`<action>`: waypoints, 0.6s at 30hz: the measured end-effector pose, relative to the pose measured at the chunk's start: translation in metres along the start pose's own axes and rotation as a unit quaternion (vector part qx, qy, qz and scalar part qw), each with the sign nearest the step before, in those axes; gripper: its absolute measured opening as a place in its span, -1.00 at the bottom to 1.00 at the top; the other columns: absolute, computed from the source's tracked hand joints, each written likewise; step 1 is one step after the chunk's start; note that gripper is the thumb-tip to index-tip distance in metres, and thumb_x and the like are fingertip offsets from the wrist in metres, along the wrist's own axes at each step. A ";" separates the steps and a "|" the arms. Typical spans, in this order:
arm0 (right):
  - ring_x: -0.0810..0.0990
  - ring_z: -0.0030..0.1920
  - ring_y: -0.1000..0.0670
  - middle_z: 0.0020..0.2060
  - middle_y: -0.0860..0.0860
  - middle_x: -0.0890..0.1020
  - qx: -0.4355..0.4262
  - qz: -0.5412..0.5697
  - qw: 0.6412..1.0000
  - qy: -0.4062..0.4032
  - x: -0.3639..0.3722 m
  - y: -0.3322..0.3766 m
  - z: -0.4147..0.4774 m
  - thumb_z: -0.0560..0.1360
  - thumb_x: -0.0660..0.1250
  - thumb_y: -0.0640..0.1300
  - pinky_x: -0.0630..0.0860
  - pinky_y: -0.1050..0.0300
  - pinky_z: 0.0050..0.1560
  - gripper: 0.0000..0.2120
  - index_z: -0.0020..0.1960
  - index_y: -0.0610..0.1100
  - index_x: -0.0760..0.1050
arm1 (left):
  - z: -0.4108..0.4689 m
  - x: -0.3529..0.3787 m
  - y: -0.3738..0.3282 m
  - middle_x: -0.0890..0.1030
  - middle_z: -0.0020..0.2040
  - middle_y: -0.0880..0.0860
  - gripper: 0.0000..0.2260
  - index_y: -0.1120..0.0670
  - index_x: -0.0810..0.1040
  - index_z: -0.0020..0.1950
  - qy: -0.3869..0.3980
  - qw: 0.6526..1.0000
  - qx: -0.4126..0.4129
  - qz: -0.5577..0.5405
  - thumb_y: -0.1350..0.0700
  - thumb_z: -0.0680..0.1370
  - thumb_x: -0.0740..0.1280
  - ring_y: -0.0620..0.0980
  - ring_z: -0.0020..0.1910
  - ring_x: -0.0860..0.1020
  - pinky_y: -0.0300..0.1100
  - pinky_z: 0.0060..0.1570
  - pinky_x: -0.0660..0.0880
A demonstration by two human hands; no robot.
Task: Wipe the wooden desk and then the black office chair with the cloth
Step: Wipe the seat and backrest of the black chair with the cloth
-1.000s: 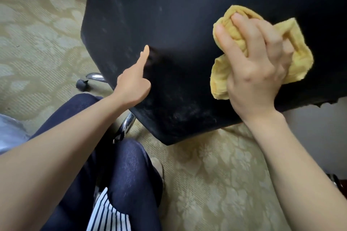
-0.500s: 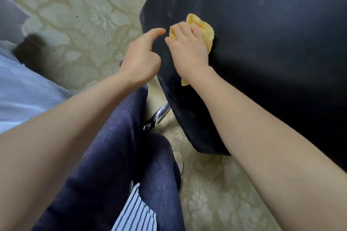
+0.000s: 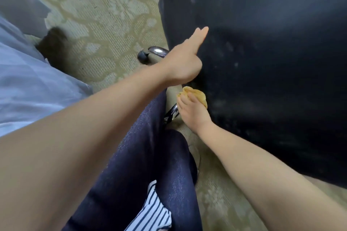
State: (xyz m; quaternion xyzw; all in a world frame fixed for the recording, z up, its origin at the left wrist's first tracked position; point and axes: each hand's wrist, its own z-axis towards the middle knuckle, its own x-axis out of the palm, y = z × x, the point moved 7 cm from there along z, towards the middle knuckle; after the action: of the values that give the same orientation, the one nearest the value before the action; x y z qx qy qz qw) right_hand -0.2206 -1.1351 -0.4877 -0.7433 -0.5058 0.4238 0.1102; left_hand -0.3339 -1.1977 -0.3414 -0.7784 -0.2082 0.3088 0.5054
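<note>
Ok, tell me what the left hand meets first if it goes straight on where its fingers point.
The black office chair: the left hand points straight fingers up-right along that dusty surface, probably touching it.

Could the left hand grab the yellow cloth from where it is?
Probably yes. The left hand rests on the chair right next to the cloth, with nothing between them. The right hand grips the cloth, though.

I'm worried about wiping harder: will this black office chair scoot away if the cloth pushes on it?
Probably it would roll: the black office chair has a chrome leg ending in a black castor. The patterned carpet likely slows it somewhat. The left hand lies flat against its edge, seemingly bracing it while the right hand grips the yellow cloth.
</note>
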 end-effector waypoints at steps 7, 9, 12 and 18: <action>0.10 0.46 -0.20 0.44 -0.22 0.23 -0.130 0.088 0.983 0.095 0.065 0.070 -0.125 0.60 0.02 -0.27 -0.08 -0.07 0.47 -0.60 0.42 -0.34 0.24 | -0.005 0.037 -0.006 0.15 0.45 0.31 -0.25 0.04 -0.19 0.55 0.028 0.997 -0.026 0.067 0.37 0.44 0.04 -0.20 0.00 0.15 -0.38 0.00 0.12; 0.29 0.41 -0.11 0.37 -0.15 0.40 -0.087 0.123 0.985 0.080 0.063 0.058 -0.158 0.55 0.20 -0.20 0.13 0.00 0.44 -0.61 0.35 -0.26 0.40 | -0.008 0.044 -0.006 0.21 0.38 0.33 -0.24 0.05 -0.19 0.55 0.014 0.997 -0.020 0.077 0.38 0.42 0.03 -0.27 -0.08 0.01 -0.59 -0.10 0.14; 0.59 0.15 0.03 0.11 0.01 0.64 0.016 0.171 0.985 -0.007 0.042 0.025 -0.194 0.25 0.54 -0.12 0.48 0.14 0.21 -0.55 0.13 -0.10 0.63 | -0.012 0.051 -0.006 0.22 0.39 0.29 -0.22 0.03 -0.19 0.55 -0.007 0.996 -0.024 0.082 0.38 0.40 0.04 -0.04 0.11 0.30 -0.41 0.01 0.21; 0.61 0.11 0.01 0.12 0.00 0.64 0.222 0.117 0.940 -0.233 -0.020 -0.056 -0.235 0.52 0.19 -0.33 0.36 0.09 0.19 -0.68 0.15 -0.12 0.61 | -0.016 0.057 -0.011 0.08 0.55 0.08 -0.22 -0.05 -0.18 0.55 -0.007 0.998 -0.041 0.050 0.35 0.41 0.04 0.18 0.31 0.39 -0.27 0.11 0.33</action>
State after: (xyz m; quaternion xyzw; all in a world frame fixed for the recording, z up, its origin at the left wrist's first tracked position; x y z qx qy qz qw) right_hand -0.0855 -1.0632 -0.2991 -0.6341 -0.3204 0.6965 0.1009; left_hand -0.2820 -1.1679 -0.3420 -0.8057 -0.1856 0.3302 0.4553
